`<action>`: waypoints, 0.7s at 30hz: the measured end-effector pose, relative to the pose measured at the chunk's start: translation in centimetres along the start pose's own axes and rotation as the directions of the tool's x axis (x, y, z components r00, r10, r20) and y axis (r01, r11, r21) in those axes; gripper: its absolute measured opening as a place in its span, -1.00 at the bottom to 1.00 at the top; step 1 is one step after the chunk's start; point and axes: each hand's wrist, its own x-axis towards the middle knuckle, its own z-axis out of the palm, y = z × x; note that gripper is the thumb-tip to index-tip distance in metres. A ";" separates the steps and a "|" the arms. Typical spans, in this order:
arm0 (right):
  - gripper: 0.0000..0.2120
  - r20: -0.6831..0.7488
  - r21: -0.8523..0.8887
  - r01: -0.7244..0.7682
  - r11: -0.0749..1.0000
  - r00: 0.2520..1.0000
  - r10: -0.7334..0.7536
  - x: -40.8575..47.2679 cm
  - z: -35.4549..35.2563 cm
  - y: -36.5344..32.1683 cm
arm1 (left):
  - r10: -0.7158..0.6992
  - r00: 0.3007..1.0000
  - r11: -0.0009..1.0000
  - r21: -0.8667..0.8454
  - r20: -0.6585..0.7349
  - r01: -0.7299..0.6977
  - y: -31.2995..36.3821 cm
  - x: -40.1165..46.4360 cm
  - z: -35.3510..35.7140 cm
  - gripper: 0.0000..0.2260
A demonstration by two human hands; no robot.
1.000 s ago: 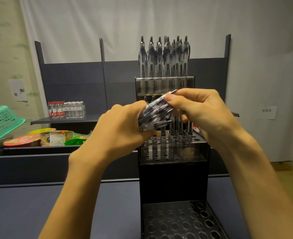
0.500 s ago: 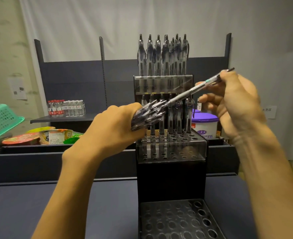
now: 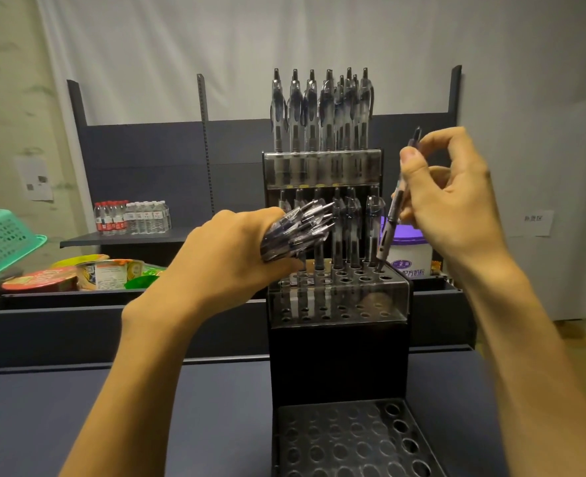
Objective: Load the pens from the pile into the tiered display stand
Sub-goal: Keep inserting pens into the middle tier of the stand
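The left hand (image 3: 229,256) is wrapped tight around a bundle of clear-barrelled pens with dark grips (image 3: 298,232), their ends fanning out toward the black three-tiered display stand with clear perforated shelves (image 3: 340,359). The right hand (image 3: 453,204) pinches a single clear pen (image 3: 393,215) between thumb and fingers, held nearly upright, its lower tip at a hole on the right side of the middle tier, just beside pens already standing there. The top tier is full; the bottom tier's holes gape.
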 end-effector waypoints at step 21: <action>-0.86 0.142 -0.234 -0.088 0.968 0.982 0.123 -0.6 0.6 0.0 | -0.013 1.000 1.000 -0.022 -0.001 0.013 0.2 0.3 0.2 -0.55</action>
